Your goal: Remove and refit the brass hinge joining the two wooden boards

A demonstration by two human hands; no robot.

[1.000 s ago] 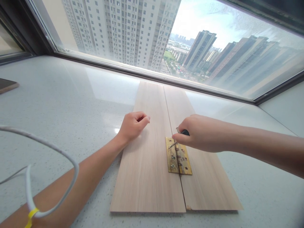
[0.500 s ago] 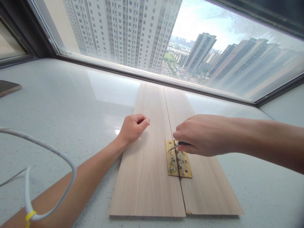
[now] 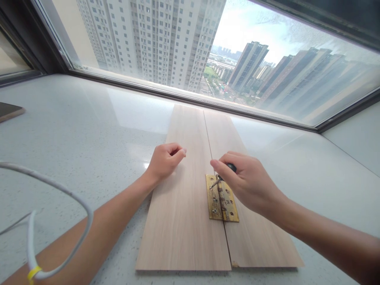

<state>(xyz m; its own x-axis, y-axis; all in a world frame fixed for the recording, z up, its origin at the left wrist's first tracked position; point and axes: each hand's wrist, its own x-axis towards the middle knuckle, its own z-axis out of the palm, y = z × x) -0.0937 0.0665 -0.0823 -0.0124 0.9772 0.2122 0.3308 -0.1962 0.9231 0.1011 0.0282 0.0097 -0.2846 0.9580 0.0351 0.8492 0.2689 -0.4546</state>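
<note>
Two pale wooden boards lie side by side on a white sill, the left board (image 3: pixel 184 221) and the right board (image 3: pixel 261 241), joined by a brass hinge (image 3: pixel 221 200) over their seam. My right hand (image 3: pixel 247 182) is closed round a small black-handled screwdriver (image 3: pixel 222 175); its metal tip rests on the hinge's upper left corner. My left hand (image 3: pixel 164 160) is a loose fist, knuckles pressed on the left board; what it holds, if anything, is hidden.
A white stone sill (image 3: pixel 89 130) runs under a large window (image 3: pixel 208 51) with dark frame. A white cable (image 3: pixel 59 221) with a yellow tie loops at the lower left. A dark flat object (image 3: pixel 8 111) lies at the far left edge.
My right forearm has swung from pointing right to coming from the lower right, and the wrist has turned round the screwdriver. The left hand and boards stay put.
</note>
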